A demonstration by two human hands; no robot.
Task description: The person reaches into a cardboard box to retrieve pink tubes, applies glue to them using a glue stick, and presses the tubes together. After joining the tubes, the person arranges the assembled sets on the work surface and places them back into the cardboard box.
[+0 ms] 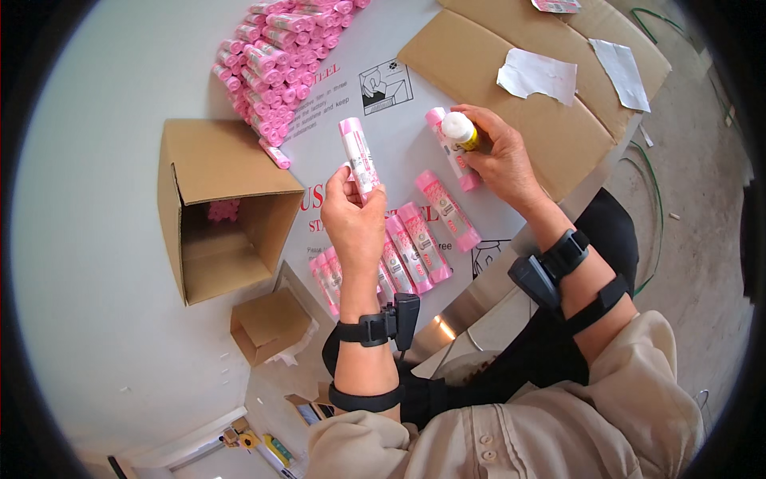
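Setting: a small packing or workshop space, not a home. I sit at a table (96, 239) covered in a grey-white protective sheet. A heap of identical pink rolls (275, 56) lies at the far side, and more pink rolls (415, 239) are lined up in a row in front of me. An open cardboard box (219, 211) stands on its side; flattened cardboard (511, 104) with torn paper scraps (536, 74) lies to my right. Bare concrete floor (702, 199) with green cable (650, 199).
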